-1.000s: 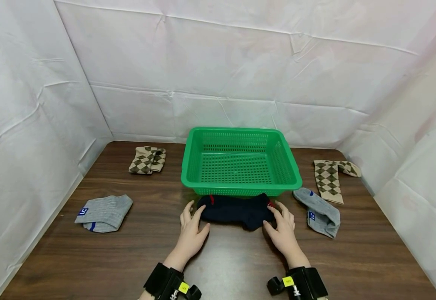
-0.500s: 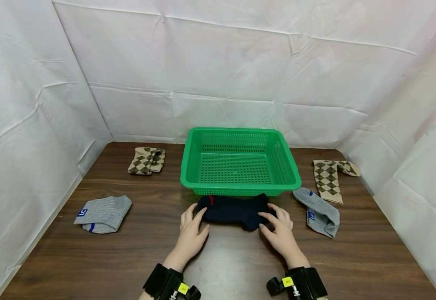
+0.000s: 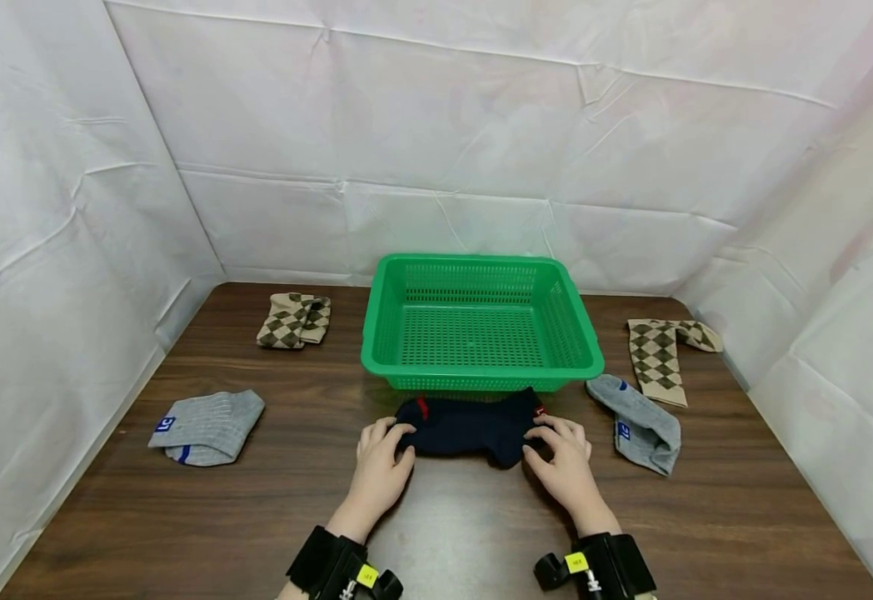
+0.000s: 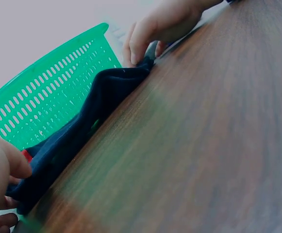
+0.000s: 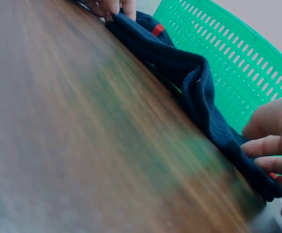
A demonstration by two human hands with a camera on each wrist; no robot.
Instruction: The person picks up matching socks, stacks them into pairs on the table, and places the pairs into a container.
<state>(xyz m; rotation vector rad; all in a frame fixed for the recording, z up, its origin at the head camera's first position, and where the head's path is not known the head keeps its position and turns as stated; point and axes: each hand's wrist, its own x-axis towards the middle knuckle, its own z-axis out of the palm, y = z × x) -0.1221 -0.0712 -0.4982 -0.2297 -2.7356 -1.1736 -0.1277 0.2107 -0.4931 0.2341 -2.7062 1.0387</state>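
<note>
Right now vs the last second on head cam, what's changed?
Navy sock shifted slightly toward the person, away from the green basket. Left hand drew back a little, fingers now curled on the sock's left end; right hand moved its fingertips inward over the right end. Unchanged: basket, left gray sock, right gray sock, left checkered sock, right checkered sock.

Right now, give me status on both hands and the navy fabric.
Left hand at left end of navy fabric, right hand at right end. Fabric lying on table. Green basket close beyond, may block forward push.
</note>
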